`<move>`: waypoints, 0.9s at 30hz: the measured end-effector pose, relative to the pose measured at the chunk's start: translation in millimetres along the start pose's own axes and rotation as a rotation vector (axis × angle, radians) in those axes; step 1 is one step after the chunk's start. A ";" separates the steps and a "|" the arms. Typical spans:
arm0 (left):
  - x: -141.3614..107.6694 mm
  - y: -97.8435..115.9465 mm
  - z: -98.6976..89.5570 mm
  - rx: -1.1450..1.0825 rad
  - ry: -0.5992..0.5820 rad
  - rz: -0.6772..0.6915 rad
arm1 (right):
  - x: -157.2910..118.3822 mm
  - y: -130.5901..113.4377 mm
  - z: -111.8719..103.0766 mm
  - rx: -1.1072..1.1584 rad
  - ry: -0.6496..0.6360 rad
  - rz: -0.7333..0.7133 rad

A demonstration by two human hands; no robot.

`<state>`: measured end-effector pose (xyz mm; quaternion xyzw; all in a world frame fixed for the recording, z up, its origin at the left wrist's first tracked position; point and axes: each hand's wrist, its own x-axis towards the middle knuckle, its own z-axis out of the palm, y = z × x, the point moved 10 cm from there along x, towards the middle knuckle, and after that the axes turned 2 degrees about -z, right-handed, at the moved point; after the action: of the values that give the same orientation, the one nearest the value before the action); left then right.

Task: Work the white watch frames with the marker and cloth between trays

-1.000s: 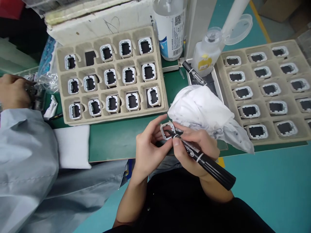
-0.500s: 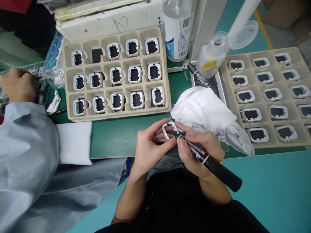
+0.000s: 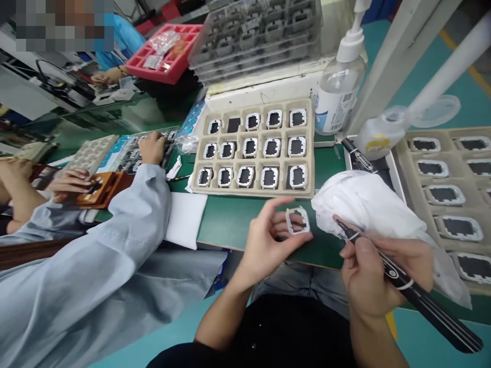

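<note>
Between the thumb and fingers of my left hand (image 3: 266,243) is a small white square frame (image 3: 297,221) with a notched opening, held above the green table edge. My right hand (image 3: 378,271) grips a black marker (image 3: 410,294), its dark tip pointing up and left beside a crumpled white cloth (image 3: 356,199). Marker and frame are apart. Beyond my left hand lies a beige compartment tray (image 3: 253,192) holding similar frames; one compartment in its back row shows only a dark pad (image 3: 233,125).
A second beige tray (image 3: 418,220) of frames lies at right. Behind stand a pump bottle (image 3: 339,92), a smaller bottle (image 3: 381,133) and stacked clear trays (image 3: 257,41). Another marker (image 3: 356,156) lies by the bottles. At left, a co-worker's blue-grey sleeve (image 3: 134,220) reaches across near a folded white cloth (image 3: 184,220).
My right hand has drawn the marker away from the frame, to the right. My left hand still holds the frame, now turned slightly. The camera view has shifted, showing more to the left and back.
</note>
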<state>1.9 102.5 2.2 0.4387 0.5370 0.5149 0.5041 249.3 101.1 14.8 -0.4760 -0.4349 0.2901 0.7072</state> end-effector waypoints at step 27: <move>246.3 140.2 -105.1 1.196 0.001 0.393 | -2.9 1.2 7.2 -0.003 -0.078 -0.062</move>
<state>-135.6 346.6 115.6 0.7350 0.6417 0.2084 0.0673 241.6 102.2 13.9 -0.4517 -0.4772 0.2858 0.6976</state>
